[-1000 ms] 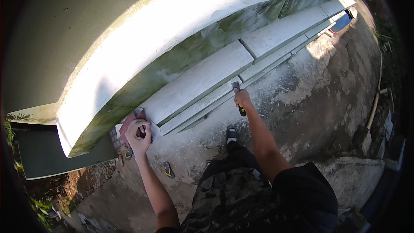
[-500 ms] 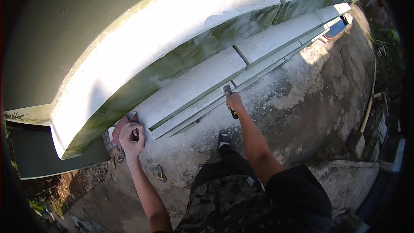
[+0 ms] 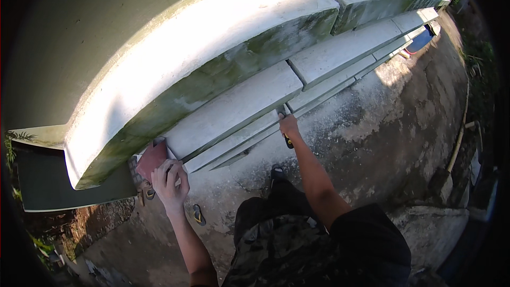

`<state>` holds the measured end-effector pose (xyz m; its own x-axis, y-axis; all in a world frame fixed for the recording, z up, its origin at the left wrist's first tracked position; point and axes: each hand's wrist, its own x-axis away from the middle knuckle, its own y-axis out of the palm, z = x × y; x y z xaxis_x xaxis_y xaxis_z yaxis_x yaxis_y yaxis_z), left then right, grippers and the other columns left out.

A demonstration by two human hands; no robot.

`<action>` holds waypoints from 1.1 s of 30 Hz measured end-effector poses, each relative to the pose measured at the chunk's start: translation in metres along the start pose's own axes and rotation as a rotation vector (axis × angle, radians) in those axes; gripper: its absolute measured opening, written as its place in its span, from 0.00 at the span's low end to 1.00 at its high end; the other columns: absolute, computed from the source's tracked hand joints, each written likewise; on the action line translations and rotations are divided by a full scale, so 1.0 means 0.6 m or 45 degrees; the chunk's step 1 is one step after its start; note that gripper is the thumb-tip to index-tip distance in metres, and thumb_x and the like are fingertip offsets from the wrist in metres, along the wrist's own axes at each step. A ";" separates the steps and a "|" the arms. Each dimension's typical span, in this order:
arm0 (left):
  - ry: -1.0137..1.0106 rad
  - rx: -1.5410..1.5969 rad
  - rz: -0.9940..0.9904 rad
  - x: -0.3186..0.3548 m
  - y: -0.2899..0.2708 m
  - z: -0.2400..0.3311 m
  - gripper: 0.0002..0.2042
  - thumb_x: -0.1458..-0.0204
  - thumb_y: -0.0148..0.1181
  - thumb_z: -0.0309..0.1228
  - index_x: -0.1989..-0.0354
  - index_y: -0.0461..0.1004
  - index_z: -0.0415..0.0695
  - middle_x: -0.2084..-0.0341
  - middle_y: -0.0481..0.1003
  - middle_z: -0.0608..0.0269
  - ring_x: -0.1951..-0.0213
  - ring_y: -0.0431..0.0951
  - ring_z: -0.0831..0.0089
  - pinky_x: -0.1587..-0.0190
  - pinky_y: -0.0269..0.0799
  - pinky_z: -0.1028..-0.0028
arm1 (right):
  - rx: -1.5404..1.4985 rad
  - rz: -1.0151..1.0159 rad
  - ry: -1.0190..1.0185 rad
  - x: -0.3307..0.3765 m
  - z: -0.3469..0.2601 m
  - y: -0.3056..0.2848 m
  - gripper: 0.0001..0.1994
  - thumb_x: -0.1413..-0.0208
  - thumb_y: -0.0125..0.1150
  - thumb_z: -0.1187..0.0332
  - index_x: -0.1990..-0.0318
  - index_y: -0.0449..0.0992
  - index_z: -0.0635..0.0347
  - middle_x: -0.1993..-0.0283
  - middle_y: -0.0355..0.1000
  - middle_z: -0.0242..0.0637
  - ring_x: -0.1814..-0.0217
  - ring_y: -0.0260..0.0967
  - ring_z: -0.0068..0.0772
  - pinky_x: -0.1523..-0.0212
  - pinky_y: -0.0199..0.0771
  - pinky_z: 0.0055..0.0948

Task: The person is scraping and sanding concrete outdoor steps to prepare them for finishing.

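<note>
My left hand (image 3: 170, 180) rests on the near end of a long grey concrete slab (image 3: 234, 109), gripping its corner beside a reddish brick (image 3: 151, 158). Farther along, my right hand (image 3: 289, 126) is closed around a tool with a black and yellow handle (image 3: 287, 141), its metal end set against the lower edge of the slab, close to the joint with the following slab (image 3: 340, 56). Both slabs lie on thinner strips along the foot of a mossy white wall (image 3: 212, 37).
Rough stained concrete ground (image 3: 393, 117) spreads to the right. A sandal (image 3: 197, 214) lies by my left side and my foot (image 3: 277, 172) stands near the slabs. A blue object (image 3: 419, 40) sits at the far end. Soil and plants (image 3: 79, 228) lie lower left.
My view has shifted closer and left along the slabs. My left hand moved onto the slab corner beside the brick. My right hand stays on the tool at the slab's edge.
</note>
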<state>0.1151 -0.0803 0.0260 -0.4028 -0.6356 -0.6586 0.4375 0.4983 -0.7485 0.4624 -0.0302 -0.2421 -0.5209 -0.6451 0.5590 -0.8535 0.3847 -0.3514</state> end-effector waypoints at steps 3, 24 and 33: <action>0.083 0.162 0.054 0.054 0.042 0.038 0.14 0.68 0.59 0.18 0.70 0.71 0.46 0.69 0.72 0.65 0.68 0.74 0.66 0.68 0.64 0.69 | -0.006 0.052 -0.090 0.001 -0.020 0.009 0.23 0.44 0.50 0.58 0.81 0.68 0.72 0.89 0.65 0.46 0.90 0.66 0.42 0.89 0.65 0.36; -0.445 -0.127 0.550 0.097 0.051 0.097 0.23 0.60 0.62 0.28 0.53 0.63 0.43 0.50 0.59 0.47 0.44 0.56 0.49 0.46 0.55 0.56 | 0.218 0.050 -0.080 0.026 0.125 -0.046 0.21 0.44 0.49 0.58 0.76 0.70 0.72 0.85 0.68 0.49 0.87 0.68 0.47 0.87 0.68 0.39; -0.436 -0.435 -0.238 0.044 -0.016 -0.015 0.21 0.59 0.62 0.36 0.55 0.70 0.44 0.46 0.64 0.58 0.42 0.60 0.58 0.44 0.52 0.59 | -0.106 -0.139 -0.012 0.076 0.097 -0.053 0.17 0.44 0.51 0.58 0.78 0.65 0.61 0.87 0.61 0.32 0.90 0.59 0.25 0.90 0.59 0.28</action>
<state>0.0931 -0.0969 0.0151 -0.1374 -0.8603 -0.4909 0.0723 0.4856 -0.8712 0.4665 -0.1104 -0.2492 -0.4251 -0.6922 0.5832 -0.9034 0.3649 -0.2254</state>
